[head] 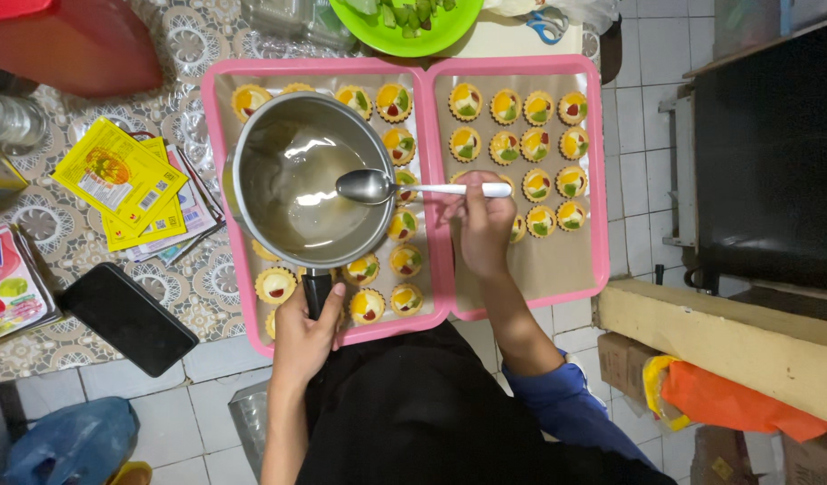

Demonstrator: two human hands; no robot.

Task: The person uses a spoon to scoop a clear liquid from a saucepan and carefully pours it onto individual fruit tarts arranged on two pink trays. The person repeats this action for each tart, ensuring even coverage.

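We see the left hand gripping the pot handle over the left tray; right hand fingers pinch the spoon above the tarts.

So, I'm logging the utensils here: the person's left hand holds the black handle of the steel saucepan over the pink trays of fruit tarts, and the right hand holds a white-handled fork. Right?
Not quite. The head view shows the right hand holding a white-handled metal spoon, not a fork. The rest stands: the left hand grips the steel saucepan by its black handle over the pink trays of fruit tarts.
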